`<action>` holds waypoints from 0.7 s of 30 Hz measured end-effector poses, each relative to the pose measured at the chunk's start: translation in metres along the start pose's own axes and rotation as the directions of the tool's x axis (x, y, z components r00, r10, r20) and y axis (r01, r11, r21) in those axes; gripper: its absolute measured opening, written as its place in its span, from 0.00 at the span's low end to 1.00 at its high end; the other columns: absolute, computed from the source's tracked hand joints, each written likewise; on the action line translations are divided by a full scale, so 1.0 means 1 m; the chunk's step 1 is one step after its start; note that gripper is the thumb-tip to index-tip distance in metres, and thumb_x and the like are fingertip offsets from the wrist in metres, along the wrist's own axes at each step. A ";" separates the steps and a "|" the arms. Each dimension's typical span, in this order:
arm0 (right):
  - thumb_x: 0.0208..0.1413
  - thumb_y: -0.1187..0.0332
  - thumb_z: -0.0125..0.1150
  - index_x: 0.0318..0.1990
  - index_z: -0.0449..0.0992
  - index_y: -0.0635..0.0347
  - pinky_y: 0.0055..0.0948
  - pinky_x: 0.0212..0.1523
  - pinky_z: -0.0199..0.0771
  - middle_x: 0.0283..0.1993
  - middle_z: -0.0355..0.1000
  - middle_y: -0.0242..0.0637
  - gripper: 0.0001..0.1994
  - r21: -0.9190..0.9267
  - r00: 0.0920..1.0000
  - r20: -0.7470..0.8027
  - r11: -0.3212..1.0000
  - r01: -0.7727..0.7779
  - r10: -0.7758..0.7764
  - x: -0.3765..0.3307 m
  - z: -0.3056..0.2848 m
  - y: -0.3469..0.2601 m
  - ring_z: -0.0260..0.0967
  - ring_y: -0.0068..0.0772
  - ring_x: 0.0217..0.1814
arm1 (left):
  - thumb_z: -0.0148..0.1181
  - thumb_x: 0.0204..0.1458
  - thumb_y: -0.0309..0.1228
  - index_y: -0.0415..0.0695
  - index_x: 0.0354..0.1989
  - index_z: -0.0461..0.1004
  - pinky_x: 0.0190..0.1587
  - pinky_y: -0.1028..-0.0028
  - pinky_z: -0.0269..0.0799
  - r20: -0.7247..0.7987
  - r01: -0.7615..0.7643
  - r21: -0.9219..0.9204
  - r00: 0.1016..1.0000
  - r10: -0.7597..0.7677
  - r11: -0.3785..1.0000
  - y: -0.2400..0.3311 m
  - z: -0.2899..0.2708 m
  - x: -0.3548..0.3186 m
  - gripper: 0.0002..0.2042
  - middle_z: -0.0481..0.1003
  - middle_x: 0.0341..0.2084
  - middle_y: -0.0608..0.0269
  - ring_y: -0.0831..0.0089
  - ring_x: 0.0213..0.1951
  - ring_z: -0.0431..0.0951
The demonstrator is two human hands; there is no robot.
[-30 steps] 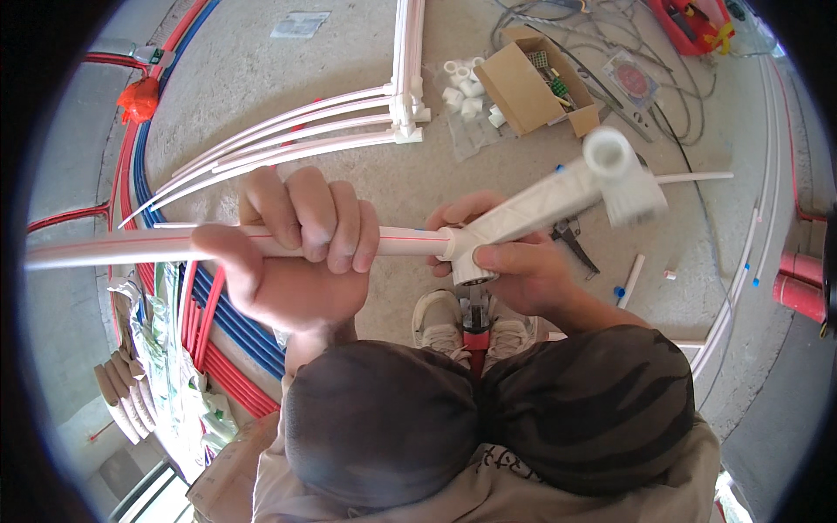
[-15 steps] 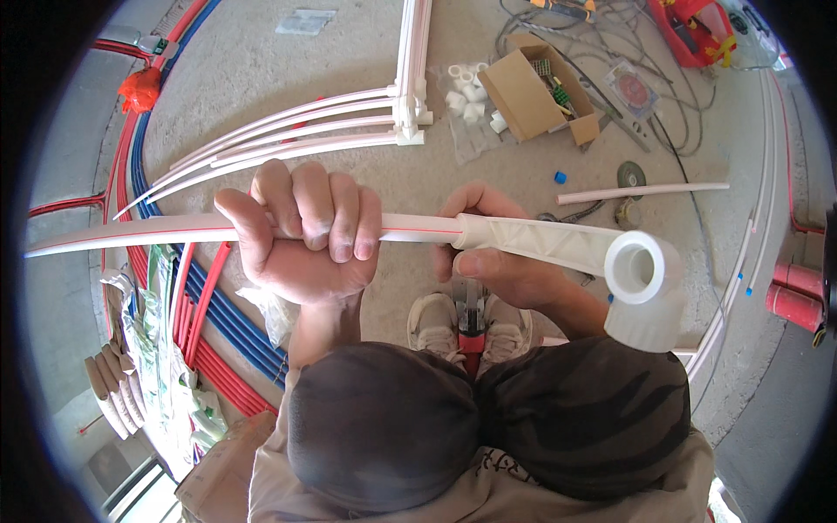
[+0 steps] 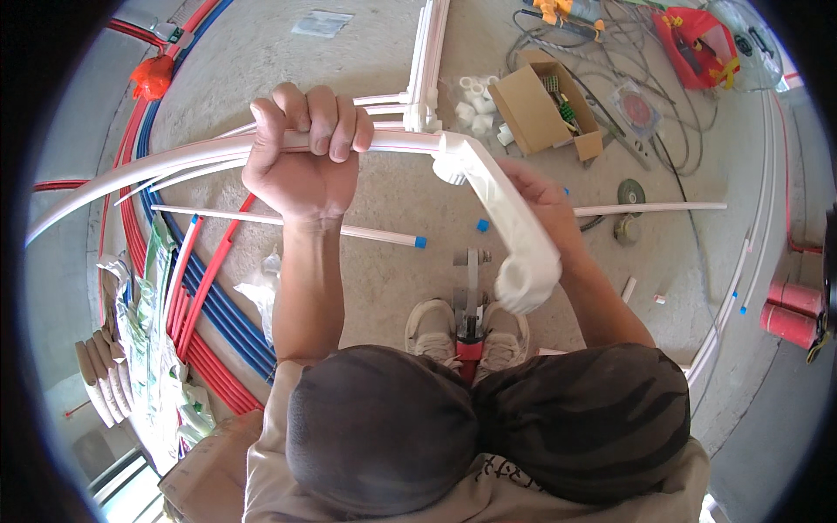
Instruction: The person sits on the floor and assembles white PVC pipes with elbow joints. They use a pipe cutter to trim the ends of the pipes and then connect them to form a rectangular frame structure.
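My left hand [image 3: 307,161] is wrapped round a long white plastic pipe [image 3: 187,155] with a thin red stripe, which bends away to the left. On the pipe's right end sits a white double elbow fitting [image 3: 501,205], a flat ribbed bar with a round socket at each end, slanting down to the right. My right hand [image 3: 542,205] is closed at the bar's right side, its fingertips partly hidden behind it. Below, between my shoes, stands a tool with a metal head and red body [image 3: 471,344].
A cardboard box [image 3: 527,113] stands beside a bag of white fittings [image 3: 475,105]. Joined white pipes [image 3: 423,70] lie at the far middle. Red pipes [image 3: 222,375] and blue pipes [image 3: 240,336] run along the left. A cable [image 3: 689,131] and a red bag [image 3: 693,44] lie far right.
Both hands have moved away from me with the pipe. The fitting has turned from nearly level to a downward slant, and my right hand has shifted right along it.
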State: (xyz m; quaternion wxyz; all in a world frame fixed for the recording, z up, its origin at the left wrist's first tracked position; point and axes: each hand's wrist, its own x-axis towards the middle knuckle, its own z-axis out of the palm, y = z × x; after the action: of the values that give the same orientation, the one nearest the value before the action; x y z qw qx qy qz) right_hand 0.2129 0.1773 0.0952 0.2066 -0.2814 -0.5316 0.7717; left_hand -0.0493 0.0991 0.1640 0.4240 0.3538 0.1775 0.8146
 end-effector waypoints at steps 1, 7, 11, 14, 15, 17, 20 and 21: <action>0.69 0.62 0.57 0.67 0.68 0.63 0.30 0.58 0.74 0.57 0.75 0.37 0.23 0.062 1.000 -0.022 0.998 0.015 -0.013 0.002 -0.001 -0.001 0.73 0.26 0.57 | 0.44 0.71 0.47 0.48 0.28 0.60 0.28 0.65 0.63 0.020 -0.003 -0.011 1.000 0.004 1.000 0.001 0.003 -0.001 0.20 0.58 0.17 0.65 0.71 0.20 0.58; 0.73 0.60 0.50 0.67 0.68 0.62 0.32 0.58 0.72 0.59 0.74 0.37 0.22 0.071 0.991 -0.091 0.992 0.105 -0.098 -0.009 0.011 -0.027 0.72 0.28 0.56 | 0.46 0.71 0.42 0.49 0.28 0.58 0.29 0.67 0.65 0.206 0.003 -0.157 0.978 0.030 0.988 -0.005 0.016 -0.005 0.18 0.59 0.17 0.68 0.73 0.19 0.59; 0.73 0.60 0.48 0.70 0.66 0.62 0.35 0.62 0.71 0.63 0.71 0.40 0.24 0.010 0.997 -0.056 0.999 0.053 -0.052 -0.016 0.013 -0.034 0.72 0.33 0.61 | 0.57 0.67 0.46 0.51 0.27 0.59 0.26 0.71 0.67 0.296 0.063 -0.030 0.954 -0.052 0.998 -0.001 0.029 -0.013 0.20 0.62 0.17 0.69 0.77 0.17 0.61; 0.71 0.61 0.49 0.69 0.67 0.62 0.35 0.61 0.70 0.61 0.71 0.39 0.23 0.074 1.000 -0.002 0.997 -0.030 0.031 -0.019 0.018 -0.040 0.72 0.32 0.60 | 0.62 0.63 0.47 0.50 0.28 0.59 0.25 0.70 0.69 0.480 0.131 -0.018 0.871 -0.106 0.991 -0.006 0.027 -0.014 0.21 0.62 0.17 0.69 0.76 0.16 0.62; 0.71 0.61 0.49 0.68 0.67 0.62 0.35 0.61 0.70 0.60 0.71 0.38 0.23 0.087 0.998 0.020 0.994 -0.058 0.057 -0.020 0.020 -0.040 0.72 0.32 0.59 | 0.65 0.61 0.46 0.50 0.29 0.59 0.26 0.71 0.68 0.469 0.148 -0.025 0.875 -0.120 0.989 -0.009 0.029 -0.016 0.21 0.63 0.17 0.70 0.76 0.16 0.62; 0.68 0.65 0.50 0.65 0.69 0.64 0.34 0.61 0.69 0.57 0.71 0.37 0.21 0.236 0.999 0.018 0.971 -0.035 0.032 -0.020 0.023 -0.031 0.71 0.31 0.59 | 0.65 0.62 0.46 0.50 0.28 0.59 0.25 0.71 0.68 0.412 0.163 -0.011 0.900 -0.144 0.987 -0.010 0.034 -0.018 0.21 0.63 0.16 0.70 0.76 0.15 0.61; 0.64 0.69 0.52 0.61 0.70 0.65 0.34 0.61 0.68 0.54 0.70 0.36 0.19 0.087 0.997 -0.025 0.994 0.073 -0.071 -0.021 0.020 -0.015 0.71 0.30 0.57 | 0.62 0.64 0.47 0.49 0.28 0.59 0.25 0.72 0.67 0.347 0.206 -0.043 0.921 -0.179 0.978 -0.015 0.038 -0.027 0.21 0.63 0.17 0.70 0.76 0.16 0.62; 0.63 0.70 0.53 0.59 0.71 0.66 0.34 0.61 0.68 0.53 0.70 0.36 0.18 -0.026 0.992 -0.037 0.993 0.117 -0.118 -0.020 0.020 -0.011 0.70 0.30 0.57 | 0.61 0.64 0.48 0.49 0.28 0.59 0.25 0.73 0.67 0.337 0.223 -0.058 0.922 -0.191 0.973 -0.016 0.038 -0.029 0.22 0.63 0.17 0.69 0.77 0.17 0.63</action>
State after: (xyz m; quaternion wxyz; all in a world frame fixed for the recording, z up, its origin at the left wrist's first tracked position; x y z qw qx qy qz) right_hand 0.2154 0.1544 0.1152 0.2586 -0.2666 -0.5524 0.7462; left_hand -0.0013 0.0842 0.1676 0.5480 0.4435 0.1015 0.7019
